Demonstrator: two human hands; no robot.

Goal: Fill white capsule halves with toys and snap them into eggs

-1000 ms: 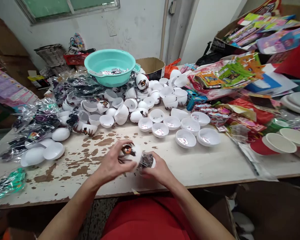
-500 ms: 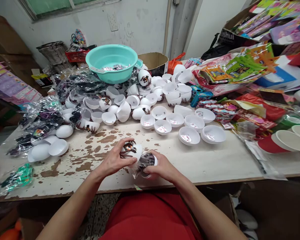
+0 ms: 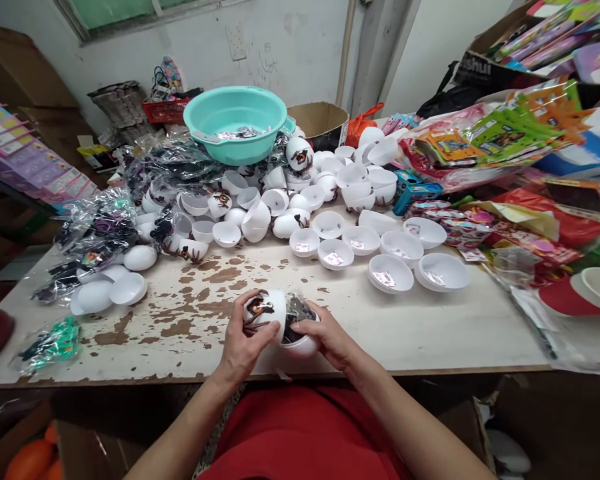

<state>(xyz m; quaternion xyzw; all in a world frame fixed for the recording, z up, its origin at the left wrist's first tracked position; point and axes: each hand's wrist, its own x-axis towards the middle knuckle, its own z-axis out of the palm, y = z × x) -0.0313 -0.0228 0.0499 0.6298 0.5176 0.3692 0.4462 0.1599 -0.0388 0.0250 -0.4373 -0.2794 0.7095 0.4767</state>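
My left hand (image 3: 243, 340) is closed around a white plastic egg half (image 3: 276, 308) printed with an orange eye and brown claws. My right hand (image 3: 334, 339) grips another white egg half (image 3: 303, 348), its thumb pressing on a clear bag of dark pieces (image 3: 296, 315) that sits in the shell. The two halves are close together, rims facing, with the bag between them. Whether the rims touch, I cannot tell. Beyond my hands stand several white egg halves holding small printed packets (image 3: 390, 273).
A heap of white egg halves (image 3: 255, 219) lies behind, below a turquoise basin (image 3: 235, 123). Bagged dark toys (image 3: 100, 227) are piled left, near a bag of green pieces (image 3: 50, 347). Colourful packets (image 3: 510, 137) and a red paper cup (image 3: 555, 299) crowd the right side.
My hands have drawn the two egg halves closer together. The right half has turned more upright, with the bag tucked further into it. The camera view has shifted slightly left.
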